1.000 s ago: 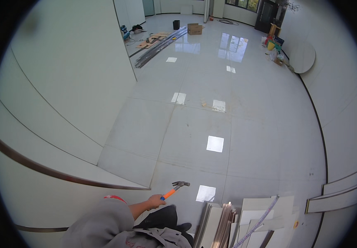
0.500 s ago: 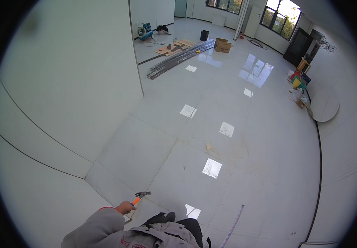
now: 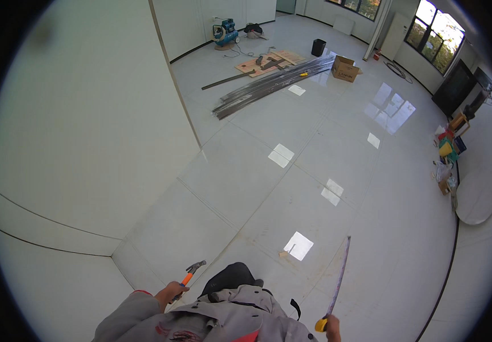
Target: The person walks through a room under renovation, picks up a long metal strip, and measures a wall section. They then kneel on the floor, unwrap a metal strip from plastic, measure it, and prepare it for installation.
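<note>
My left hand (image 3: pixel 171 292) is closed around the orange handle of a claw hammer (image 3: pixel 188 277), its dark metal head up and away from me. At the lower right, my right hand (image 3: pixel 333 329) grips a yellow tape measure (image 3: pixel 321 324). The pale blade (image 3: pixel 341 274) sticks out of its case, stretching forward above the glossy floor. Only part of the right hand shows at the picture's lower edge. A small tan block (image 3: pixel 283 254) lies on the floor between the two tools, farther off.
Long wrapped metal profiles (image 3: pixel 269 85) lie ahead, beside a cardboard box (image 3: pixel 345 69) and a black bin (image 3: pixel 318 47). A blue air compressor (image 3: pixel 225 33) stands farther left. White wall panels (image 3: pixel 86 114) rise at left; a round white board (image 3: pixel 477 199) leans at right.
The view has moved forward over the floor, with the compressor and profiles nearer. My right hand and the tape measure's case have come into view; earlier only the blade showed. The hammer stays in my left hand.
</note>
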Action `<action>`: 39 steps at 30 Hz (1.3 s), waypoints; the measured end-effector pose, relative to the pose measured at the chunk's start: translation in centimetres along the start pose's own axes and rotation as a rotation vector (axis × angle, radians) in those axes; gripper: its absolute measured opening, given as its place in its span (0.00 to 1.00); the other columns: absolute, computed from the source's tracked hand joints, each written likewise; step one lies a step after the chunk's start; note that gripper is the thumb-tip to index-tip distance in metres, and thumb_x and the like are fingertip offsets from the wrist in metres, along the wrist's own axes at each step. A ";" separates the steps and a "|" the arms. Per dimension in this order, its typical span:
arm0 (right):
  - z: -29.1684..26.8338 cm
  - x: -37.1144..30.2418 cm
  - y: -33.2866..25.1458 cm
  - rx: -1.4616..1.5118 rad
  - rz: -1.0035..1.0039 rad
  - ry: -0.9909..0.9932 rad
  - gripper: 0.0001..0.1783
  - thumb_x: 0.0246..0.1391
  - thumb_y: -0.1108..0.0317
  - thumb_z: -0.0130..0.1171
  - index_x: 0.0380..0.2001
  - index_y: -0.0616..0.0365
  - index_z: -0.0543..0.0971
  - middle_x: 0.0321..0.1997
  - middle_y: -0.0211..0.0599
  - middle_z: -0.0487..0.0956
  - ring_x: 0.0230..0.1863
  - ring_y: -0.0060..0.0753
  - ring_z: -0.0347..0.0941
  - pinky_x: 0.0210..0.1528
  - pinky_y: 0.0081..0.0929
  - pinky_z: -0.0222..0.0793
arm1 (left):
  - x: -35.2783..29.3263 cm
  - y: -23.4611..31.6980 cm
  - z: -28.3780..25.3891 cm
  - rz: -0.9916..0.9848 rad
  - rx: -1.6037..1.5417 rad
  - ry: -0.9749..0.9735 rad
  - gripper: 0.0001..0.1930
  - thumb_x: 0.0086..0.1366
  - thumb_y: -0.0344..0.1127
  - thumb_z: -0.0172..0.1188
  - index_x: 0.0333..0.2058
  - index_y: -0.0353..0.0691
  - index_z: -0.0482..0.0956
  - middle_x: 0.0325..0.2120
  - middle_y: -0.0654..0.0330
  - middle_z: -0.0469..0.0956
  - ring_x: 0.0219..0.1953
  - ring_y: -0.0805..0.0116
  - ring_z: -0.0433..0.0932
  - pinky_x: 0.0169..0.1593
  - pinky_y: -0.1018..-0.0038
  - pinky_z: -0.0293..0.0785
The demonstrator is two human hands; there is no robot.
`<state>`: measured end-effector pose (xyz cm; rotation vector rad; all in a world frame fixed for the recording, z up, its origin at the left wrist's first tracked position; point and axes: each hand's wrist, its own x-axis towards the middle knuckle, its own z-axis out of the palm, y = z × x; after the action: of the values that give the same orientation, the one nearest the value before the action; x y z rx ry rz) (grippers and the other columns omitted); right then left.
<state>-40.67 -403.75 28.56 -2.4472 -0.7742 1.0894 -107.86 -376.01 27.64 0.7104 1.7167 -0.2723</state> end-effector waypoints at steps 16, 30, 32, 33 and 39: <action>-7.6 51.8 -45.8 0.229 0.024 -0.249 0.18 0.63 0.59 0.46 0.31 0.61 0.79 0.32 0.44 0.79 0.33 0.37 0.77 0.37 0.34 0.72 | 11.8 64.8 -16.4 -0.007 0.017 0.010 0.21 0.57 0.51 0.69 0.26 0.37 0.78 0.21 0.60 0.76 0.20 0.67 0.74 0.25 0.63 0.70; -23.6 111.1 -89.5 0.013 -0.282 -0.070 0.17 0.62 0.64 0.42 0.29 0.59 0.79 0.33 0.50 0.80 0.38 0.52 0.76 0.40 0.43 0.71 | 24.0 114.1 -27.1 -0.089 -0.041 0.135 0.22 0.59 0.52 0.67 0.23 0.37 0.77 0.17 0.61 0.75 0.20 0.68 0.75 0.23 0.64 0.67; -26.7 115.9 -105.9 0.179 -0.277 -0.114 0.20 0.60 0.57 0.47 0.29 0.64 0.79 0.28 0.40 0.77 0.31 0.33 0.74 0.35 0.33 0.69 | 25.8 119.1 -28.6 -0.130 0.030 0.094 0.22 0.59 0.53 0.66 0.22 0.37 0.78 0.17 0.60 0.75 0.20 0.68 0.75 0.23 0.64 0.67; -27.2 120.3 -109.6 0.435 -0.168 -0.156 0.17 0.60 0.59 0.49 0.29 0.63 0.79 0.28 0.37 0.77 0.30 0.31 0.74 0.34 0.30 0.69 | 27.5 121.9 -29.3 -0.137 0.055 0.073 0.23 0.59 0.53 0.66 0.22 0.37 0.78 0.17 0.60 0.75 0.20 0.67 0.75 0.23 0.64 0.68; -26.7 134.9 -125.3 0.540 -0.166 -0.123 0.16 0.60 0.60 0.50 0.32 0.64 0.79 0.29 0.36 0.77 0.30 0.30 0.74 0.35 0.29 0.70 | 38.7 141.8 -37.1 -0.153 0.157 -0.003 0.24 0.58 0.55 0.66 0.20 0.37 0.79 0.17 0.60 0.77 0.19 0.66 0.76 0.24 0.65 0.69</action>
<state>12.20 -225.44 33.42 -1.8501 -0.6054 1.2055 -58.57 -232.66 27.95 0.6924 1.7632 -0.5185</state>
